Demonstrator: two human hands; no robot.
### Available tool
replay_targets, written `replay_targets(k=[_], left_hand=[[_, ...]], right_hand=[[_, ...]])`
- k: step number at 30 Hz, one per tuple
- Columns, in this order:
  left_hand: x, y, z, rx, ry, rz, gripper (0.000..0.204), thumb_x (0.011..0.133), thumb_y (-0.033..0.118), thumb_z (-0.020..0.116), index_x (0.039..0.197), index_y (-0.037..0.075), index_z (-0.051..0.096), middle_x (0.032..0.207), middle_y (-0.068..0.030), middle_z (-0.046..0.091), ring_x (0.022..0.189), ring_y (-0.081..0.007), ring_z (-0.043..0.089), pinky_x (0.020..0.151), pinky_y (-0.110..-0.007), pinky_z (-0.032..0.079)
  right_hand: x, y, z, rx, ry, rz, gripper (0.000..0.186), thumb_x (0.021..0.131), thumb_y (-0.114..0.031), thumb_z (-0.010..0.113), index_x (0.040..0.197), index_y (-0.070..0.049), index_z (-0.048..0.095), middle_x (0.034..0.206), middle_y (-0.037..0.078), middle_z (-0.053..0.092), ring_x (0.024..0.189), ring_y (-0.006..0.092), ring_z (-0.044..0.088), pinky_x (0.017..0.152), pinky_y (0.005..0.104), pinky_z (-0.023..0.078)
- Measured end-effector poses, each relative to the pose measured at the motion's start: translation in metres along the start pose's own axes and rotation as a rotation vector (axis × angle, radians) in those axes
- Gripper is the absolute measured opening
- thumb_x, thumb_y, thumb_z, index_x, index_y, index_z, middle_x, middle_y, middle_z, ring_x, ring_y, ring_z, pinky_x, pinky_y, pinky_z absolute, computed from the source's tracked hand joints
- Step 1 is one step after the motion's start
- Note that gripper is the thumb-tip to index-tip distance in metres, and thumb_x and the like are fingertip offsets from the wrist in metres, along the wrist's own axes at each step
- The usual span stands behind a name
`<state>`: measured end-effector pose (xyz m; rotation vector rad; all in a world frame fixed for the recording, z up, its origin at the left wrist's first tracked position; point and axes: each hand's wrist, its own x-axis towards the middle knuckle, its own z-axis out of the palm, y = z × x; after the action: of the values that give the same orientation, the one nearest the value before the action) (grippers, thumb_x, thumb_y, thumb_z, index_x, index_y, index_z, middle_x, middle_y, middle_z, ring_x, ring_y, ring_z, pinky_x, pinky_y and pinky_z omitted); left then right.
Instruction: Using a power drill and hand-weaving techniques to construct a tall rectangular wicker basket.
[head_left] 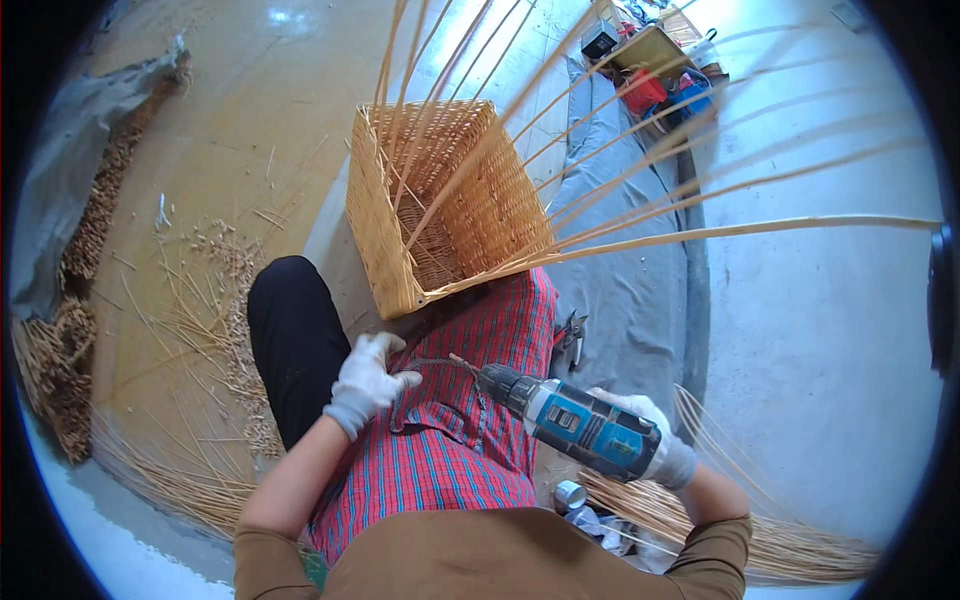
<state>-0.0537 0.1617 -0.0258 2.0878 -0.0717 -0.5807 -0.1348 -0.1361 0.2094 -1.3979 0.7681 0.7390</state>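
The right hand (672, 455), gloved, is wrapped around a blue drill (590, 425), whose bit points up and left over the plaid apron (425, 480) on the person's lap. The left hand (370, 378), also gloved, is spread, thumb apart from the fingers, near the drill's tip. Beyond the knees sits the basket (492, 200), tilted with its opening toward the person, its near corner at the apron; long canes (740, 230) fan from its rim. Pliers (570, 335) lie right of the apron, beside a grey cloth (640, 300). A cane bundle (790, 545) lies at lower right, near a tin (570, 494).
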Motion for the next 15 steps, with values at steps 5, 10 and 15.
replay_targets(k=[5,10,15], left_hand=[[-0.034,0.042,0.033,-0.768,-0.493,0.055,0.03,0.096,0.01,0.062,0.126,0.007,0.056,0.118,-0.0109,0.061,0.096,-0.0187,0.066,0.086,-0.034,0.056],[-0.064,0.119,0.074,-1.161,-1.004,-0.154,0.059,0.098,-0.002,0.046,0.152,0.016,0.029,0.134,-0.0116,0.054,0.113,-0.0238,0.063,0.094,-0.039,0.055],[-0.059,0.135,0.138,-0.75,-1.155,-0.157,0.074,0.095,-0.002,0.055,0.156,0.012,0.016,0.143,-0.0119,0.045,0.124,-0.0244,0.054,0.097,-0.037,0.052]], right_hand=[[0.028,0.063,-0.005,-0.578,-0.011,-0.68,0.048,0.093,-0.026,0.066,0.134,-0.007,0.053,0.121,0.013,0.065,0.104,0.0283,0.067,0.09,0.0382,0.054],[0.029,0.144,-0.033,-0.678,0.237,-0.941,0.075,0.083,-0.031,0.061,0.149,-0.004,0.036,0.143,0.024,0.049,0.129,0.0386,0.052,0.107,0.0426,0.042],[0.026,0.205,-0.034,-0.108,0.494,-0.606,0.088,0.082,-0.058,0.068,0.145,-0.003,0.042,0.139,0.026,0.052,0.128,0.0367,0.053,0.106,0.0413,0.042]])
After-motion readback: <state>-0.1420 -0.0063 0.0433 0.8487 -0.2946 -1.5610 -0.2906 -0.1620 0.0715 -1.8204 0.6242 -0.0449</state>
